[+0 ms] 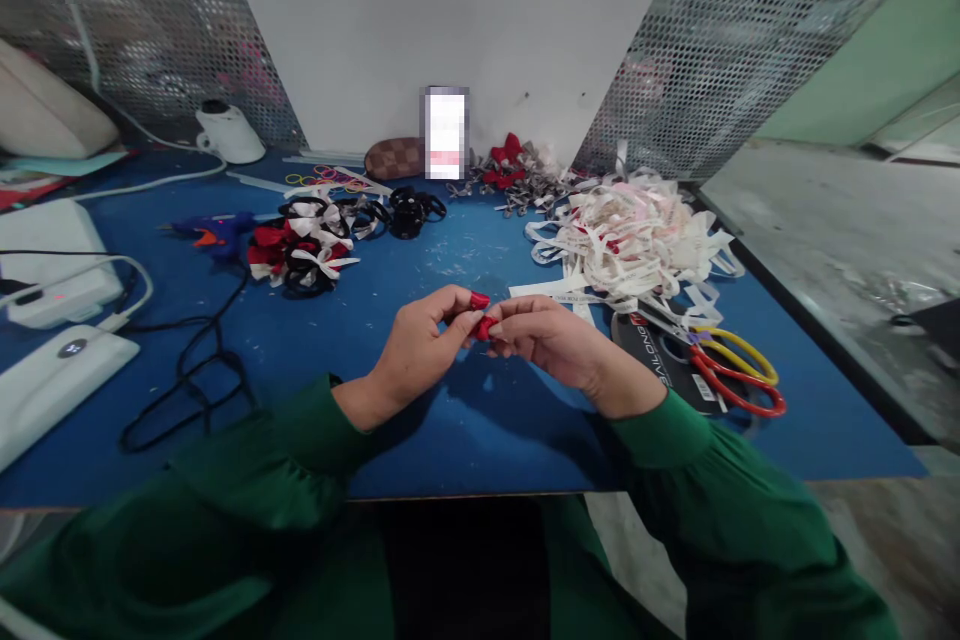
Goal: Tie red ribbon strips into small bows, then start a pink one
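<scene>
A small piece of red ribbon [484, 327] is pinched between the fingertips of both hands over the middle of the blue table. My left hand [424, 348] grips it from the left, thumb against forefinger, with some red showing at the forefinger's tip. From the right, my right hand [553, 338] closes on the same piece, partly covering it. Beyond the right hand lies a pile of white ribbon strips [637, 230]. Scissors with red and yellow handles [739, 370] rest on a black packet [637, 350] beside the right forearm.
At left, a heap of red, white and black hair ties [307, 245] lies near a blue glue gun [217, 232] with a looping black cord [214, 370]. A white power bank [71, 385] sits at the left edge. A phone [445, 132] stands at the back beside metal clips [536, 175].
</scene>
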